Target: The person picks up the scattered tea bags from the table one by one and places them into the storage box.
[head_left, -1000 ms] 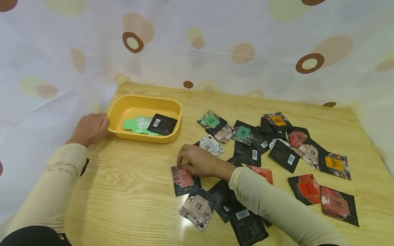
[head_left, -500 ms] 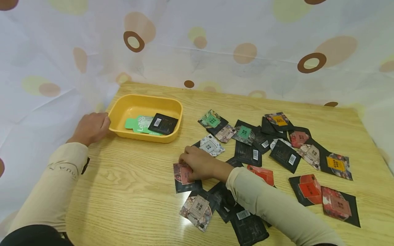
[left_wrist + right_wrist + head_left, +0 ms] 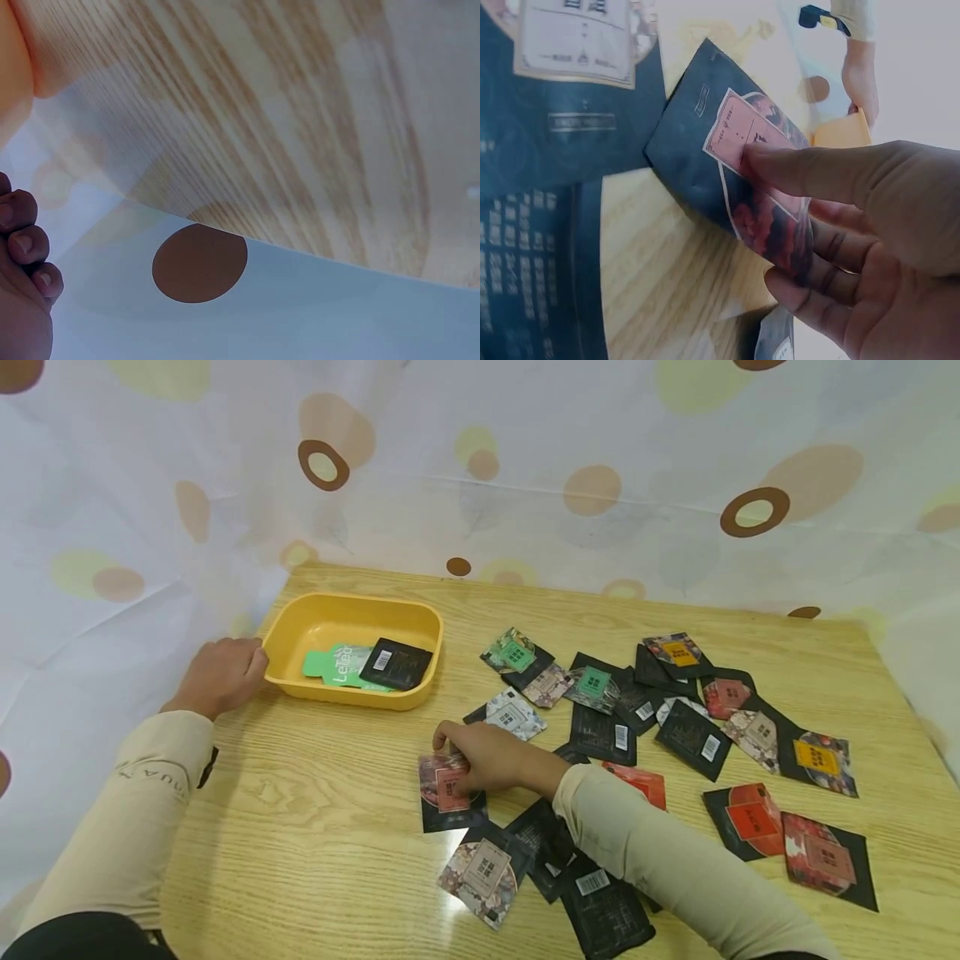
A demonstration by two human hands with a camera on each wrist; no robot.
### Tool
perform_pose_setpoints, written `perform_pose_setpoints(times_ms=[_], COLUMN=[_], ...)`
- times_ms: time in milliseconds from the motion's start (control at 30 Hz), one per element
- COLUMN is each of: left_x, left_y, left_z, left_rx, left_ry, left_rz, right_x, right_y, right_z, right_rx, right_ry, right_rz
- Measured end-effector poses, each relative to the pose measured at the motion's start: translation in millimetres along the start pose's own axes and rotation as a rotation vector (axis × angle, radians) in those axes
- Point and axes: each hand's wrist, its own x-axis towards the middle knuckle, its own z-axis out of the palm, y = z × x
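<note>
My right hand (image 3: 487, 756) pinches a black sachet with a pink label (image 3: 452, 789), thumb on its printed front and fingers behind. The right wrist view shows this sachet (image 3: 727, 157) tilted, its near edge raised off the table. At the far left my left hand (image 3: 225, 675) holds the left rim of a yellow plastic tub (image 3: 348, 693); its curled fingers (image 3: 26, 244) show in the left wrist view, but the contact with the rim is hidden there. Inside the tub lie a black sachet (image 3: 396, 664) and a green card with white lettering (image 3: 341, 664).
Several more sachets are spread over the wooden table (image 3: 300, 827), some overlapping. A beige-patterned sachet (image 3: 480, 868) lies just nearer than the held one, and a white-patterned sachet (image 3: 512, 714) just beyond. A dotted curtain (image 3: 525, 468) hangs along the table's back and left edges.
My right thumb has shifted over the pink label, and the pinched sachet has turned slightly and moved a little away from me. The left hand and the tub have stayed put.
</note>
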Motion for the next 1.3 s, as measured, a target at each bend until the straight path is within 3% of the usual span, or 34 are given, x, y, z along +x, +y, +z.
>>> perform_pose_setpoints(times_ms=[133,267,567,733,1000,1300], left_x=[-0.3,1.0,1.6,0.2,-1.8,1.9], left_y=[0.0,0.0,3.2,4.2,0.8,1.5], left_z=[-0.6,-1.3,-3.4,-5.4,-5.3,-5.8], left_rx=[-0.006,0.004,0.014,0.028,0.022,0.004], left_ry=[-0.011,-0.019,-0.033,-0.035,-0.054,-0.049], left_rz=[0.001,-0.009,-0.009,0.004,-0.02,-0.012], right_x=[2.5,5.5,11.4,11.8,31.9,70.6], right_y=[10,19,18,7,-6,-11], right_z=[-3,-4,-11,-30,-64,-74], right_rx=[0.127,0.39,0.824,1.088,1.194,1.203], right_ry=[0.008,0.008,0.081,0.119,0.278,0.428], right_rz=[-0.032,-0.045,0.163,0.196,0.251,0.351])
